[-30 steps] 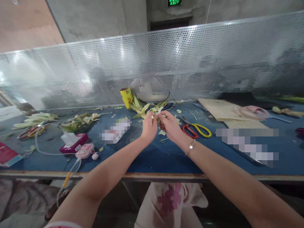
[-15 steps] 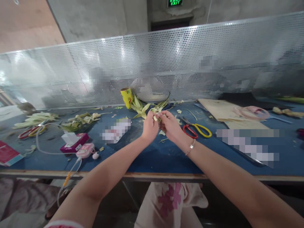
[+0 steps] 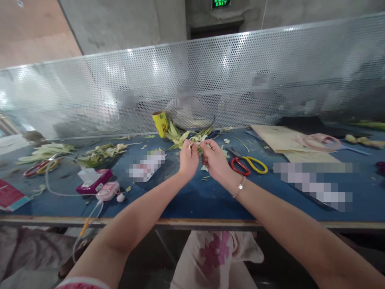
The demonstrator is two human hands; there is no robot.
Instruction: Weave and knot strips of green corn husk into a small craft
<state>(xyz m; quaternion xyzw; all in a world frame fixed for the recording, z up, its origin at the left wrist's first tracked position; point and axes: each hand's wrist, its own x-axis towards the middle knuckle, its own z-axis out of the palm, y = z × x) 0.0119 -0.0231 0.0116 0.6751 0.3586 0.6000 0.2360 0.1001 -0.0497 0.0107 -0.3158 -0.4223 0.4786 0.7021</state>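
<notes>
Above the blue table, my left hand [image 3: 189,162] and my right hand [image 3: 217,160] meet, fingertips pinched on a small pale-green piece of corn husk [image 3: 197,147]. Fingers cover much of the piece, so its full shape is hidden. A bracelet circles my right wrist. Just behind the hands lies a heap of corn husks [image 3: 178,138], leaning against a yellow printed tube [image 3: 160,123]. To the right of my right hand, scissors [image 3: 256,163] with one red and one yellow handle rest on the table.
At left are more husks [image 3: 100,154], a second pair of scissors [image 3: 37,168], a purple power block [image 3: 104,179] with a cable and a pink case [image 3: 107,191]. A blurred phone-like item [image 3: 147,166] lies near my left hand. Brown paper [image 3: 273,138] lies right; a perforated metal screen [image 3: 210,80] stands behind.
My fingertips have shifted slightly apart, and the husk piece between them has turned, showing more green below. Both forearms stay nearly where they were.
</notes>
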